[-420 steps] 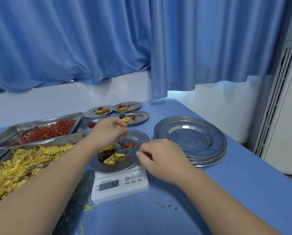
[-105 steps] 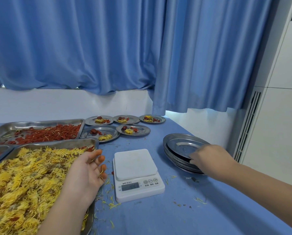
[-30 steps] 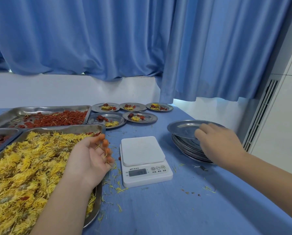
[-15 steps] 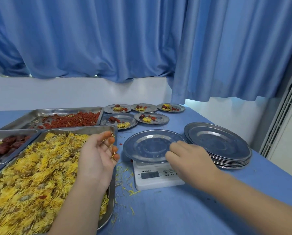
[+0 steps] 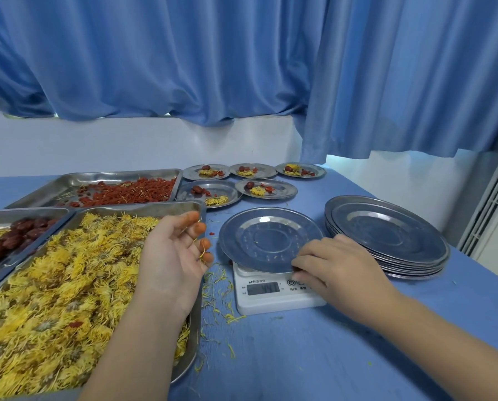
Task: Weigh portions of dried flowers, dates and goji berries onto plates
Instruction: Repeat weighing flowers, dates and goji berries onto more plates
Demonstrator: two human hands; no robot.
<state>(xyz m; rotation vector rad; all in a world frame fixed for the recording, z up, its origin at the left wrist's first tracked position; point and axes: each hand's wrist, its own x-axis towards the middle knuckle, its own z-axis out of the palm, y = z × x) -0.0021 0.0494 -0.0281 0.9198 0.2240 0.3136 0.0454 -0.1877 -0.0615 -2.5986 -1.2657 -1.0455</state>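
Round steel plate (image 5: 268,235) is sitting on the white scale (image 5: 274,299), rim overhanging all round. Right hand (image 5: 340,270) is pinching its near-right rim. Left hand (image 5: 169,256) is hovering over the flower tray (image 5: 143,208), right edge, fingers (image 5: 194,217) apart, relaxed, orange-stained, holding nothing. Stringy yellow dried flowers (image 5: 62,279) are filling it. Narrow petal-strewn gap to the scale; plate stack (image 5: 386,235) is sitting just right.

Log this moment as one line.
empty plate on scale | right hand holds its near rim | left hand open over flower tray | five filled plates behind
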